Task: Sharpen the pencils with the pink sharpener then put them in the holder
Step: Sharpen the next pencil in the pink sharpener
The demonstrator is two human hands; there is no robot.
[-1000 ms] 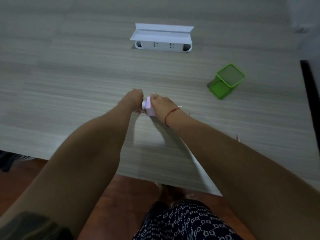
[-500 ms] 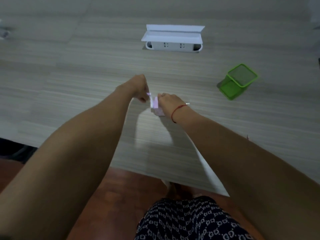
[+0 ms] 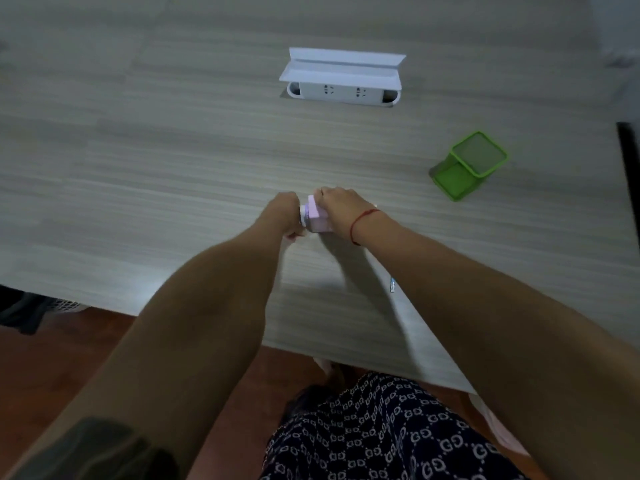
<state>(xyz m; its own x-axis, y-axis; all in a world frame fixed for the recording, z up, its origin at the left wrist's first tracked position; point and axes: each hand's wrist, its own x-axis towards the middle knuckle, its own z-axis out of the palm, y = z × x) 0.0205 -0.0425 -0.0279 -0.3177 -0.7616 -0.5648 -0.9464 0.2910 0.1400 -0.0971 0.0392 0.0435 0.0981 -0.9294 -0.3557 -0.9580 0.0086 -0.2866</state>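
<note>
The pink sharpener stands on the grey wood-grain table, a little right of the middle. My right hand grips it from above and from the right. My left hand sits against its left end with curled fingers, on a handle that the hand hides. A pale pencil end shows just past my right wrist. Part of another pencil peeks out beside my right forearm. The green mesh holder stands apart at the right.
A white socket box with a raised lid sits in the table at the back. A dark strip runs along the right edge. The table's near edge crosses under my forearms, with my patterned lap below.
My left hand rose above the sharpener's left end half a second ago and has come back down against it. My right hand has stayed on the sharpener.
</note>
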